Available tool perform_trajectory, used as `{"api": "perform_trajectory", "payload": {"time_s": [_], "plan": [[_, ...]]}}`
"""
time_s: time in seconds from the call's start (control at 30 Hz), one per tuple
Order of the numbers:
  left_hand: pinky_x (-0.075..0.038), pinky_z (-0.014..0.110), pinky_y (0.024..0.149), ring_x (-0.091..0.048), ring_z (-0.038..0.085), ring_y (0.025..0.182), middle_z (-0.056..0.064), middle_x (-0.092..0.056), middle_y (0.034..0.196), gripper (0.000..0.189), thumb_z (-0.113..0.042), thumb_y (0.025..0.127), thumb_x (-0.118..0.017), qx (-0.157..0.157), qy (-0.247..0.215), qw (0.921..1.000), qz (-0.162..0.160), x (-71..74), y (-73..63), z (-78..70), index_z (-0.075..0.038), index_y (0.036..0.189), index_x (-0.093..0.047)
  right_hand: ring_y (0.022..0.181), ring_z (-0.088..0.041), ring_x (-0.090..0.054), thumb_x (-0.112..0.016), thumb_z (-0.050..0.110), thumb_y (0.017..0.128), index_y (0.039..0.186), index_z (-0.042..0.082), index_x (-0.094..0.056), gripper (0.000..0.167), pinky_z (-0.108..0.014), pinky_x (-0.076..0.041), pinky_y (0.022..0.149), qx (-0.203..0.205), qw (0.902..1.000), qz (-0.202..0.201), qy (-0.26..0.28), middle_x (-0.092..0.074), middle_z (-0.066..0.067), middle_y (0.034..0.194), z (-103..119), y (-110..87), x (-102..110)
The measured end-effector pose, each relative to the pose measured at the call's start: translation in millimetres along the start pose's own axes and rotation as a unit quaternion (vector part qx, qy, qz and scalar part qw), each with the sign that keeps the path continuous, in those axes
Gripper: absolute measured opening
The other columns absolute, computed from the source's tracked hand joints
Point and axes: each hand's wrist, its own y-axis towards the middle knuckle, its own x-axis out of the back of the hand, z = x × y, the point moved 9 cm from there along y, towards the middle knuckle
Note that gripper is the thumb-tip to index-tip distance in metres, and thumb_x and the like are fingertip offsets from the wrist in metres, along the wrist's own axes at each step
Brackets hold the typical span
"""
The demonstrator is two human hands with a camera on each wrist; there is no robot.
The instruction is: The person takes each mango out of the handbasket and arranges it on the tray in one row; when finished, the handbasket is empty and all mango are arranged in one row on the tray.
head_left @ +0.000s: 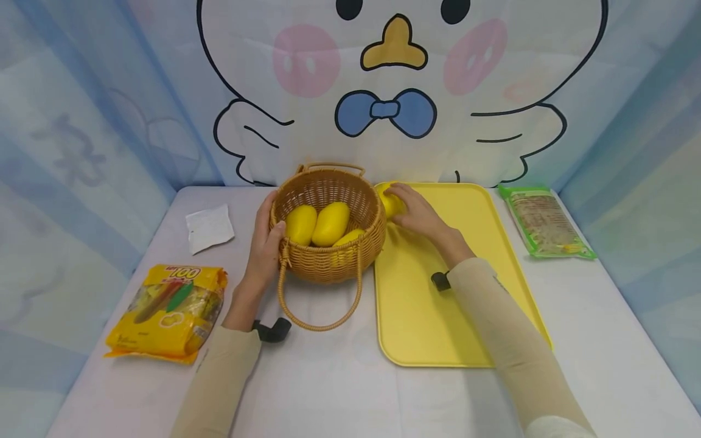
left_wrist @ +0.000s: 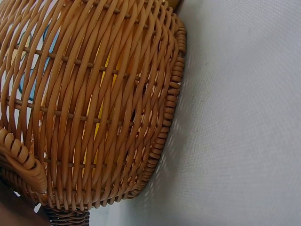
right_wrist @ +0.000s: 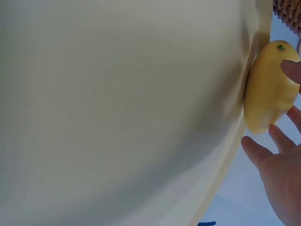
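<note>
Cartoon curtain (head_left: 394, 155) backs the desk (head_left: 323, 389). Head view: three mangoes (head_left: 331, 224) lie in the basket (head_left: 323, 264), left grip (head_left: 265, 246) holding it at 9 o'clock; right grip (head_left: 420, 214) holds a fourth mango (head_left: 390, 205), not yet in, by the tray's (head_left: 427, 304) 10 o'clock corner, basket side between. Snack bag (head_left: 164, 313) at 8 o'clock. Left wrist: weave dominates. Right wrist: mango beside tray rim.

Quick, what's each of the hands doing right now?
Left hand: holding the basket by its side.
Right hand: holding a yellow fruit.
</note>
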Motion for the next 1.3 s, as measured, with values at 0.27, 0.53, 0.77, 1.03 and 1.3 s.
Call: {"api": "perform_trajectory", "payload": {"time_s": [0.27,0.53,0.77,1.03,1.3], "plan": [[-0.017,0.049,0.125,-0.018,0.023,0.154,0.001,-0.019,0.166,0.06,-0.017,0.103,-0.035,0.008,-0.007,0.9999,0.01,-1.1,-1.1,-12.5,-0.02,0.16,-0.018,0.149,-0.034,-0.029,-0.065,0.004,0.082,0.133,0.007,-0.057,0.051,-0.053,-0.026,0.121,-0.003,0.9997,0.007,0.022,-0.036,-0.013,0.158,4.2,-4.6,3.1],[-0.018,0.049,0.125,-0.019,0.021,0.153,-0.001,-0.019,0.166,0.059,-0.018,0.103,-0.036,0.011,-0.003,0.9999,0.01,-1.4,-4.2,-20.4,-0.022,0.16,-0.019,0.148,-0.033,-0.031,-0.065,0.007,0.085,0.127,0.009,-0.059,0.042,-0.052,-0.028,0.12,-0.009,0.9996,-0.001,0.025,-0.038,-0.009,0.158,3.8,-7.3,7.0],[-0.017,0.05,0.125,-0.018,0.027,0.154,0.007,-0.017,0.166,0.06,-0.015,0.102,-0.035,0.024,0.003,0.9995,0.02,-1.2,-8.7,-39.8,-0.011,0.159,-0.018,0.148,-0.032,-0.031,-0.065,0.009,0.088,0.137,0.01,-0.055,0.051,-0.052,-0.029,0.12,-0.005,0.9992,-0.017,0.034,-0.036,-0.008,0.159,7.9,-11.1,19.4],[-0.018,0.05,0.125,-0.019,0.026,0.153,0.007,-0.018,0.166,0.06,-0.015,0.102,-0.035,0.022,-0.003,0.9996,0.02,-0.9,-8.8,-39.1,-0.013,0.159,-0.018,0.149,-0.031,-0.031,-0.065,0.015,0.091,0.143,0.015,-0.053,0.053,-0.054,-0.028,0.12,0.001,0.9989,-0.028,0.036,-0.037,-0.006,0.16,19.2,-12.3,37.5],[-0.018,0.048,0.125,-0.019,0.025,0.154,0.006,-0.018,0.166,0.06,-0.015,0.102,-0.035,0.024,-0.001,0.9995,0.02,-1.6,-9.0,-40.3,-0.014,0.16,-0.018,0.146,-0.028,-0.037,-0.066,0.016,0.092,0.142,0.016,-0.054,0.051,-0.05,-0.03,0.12,0.034,0.9974,-0.043,0.046,-0.045,-0.006,0.153,39.1,-15.7,51.8]]}}
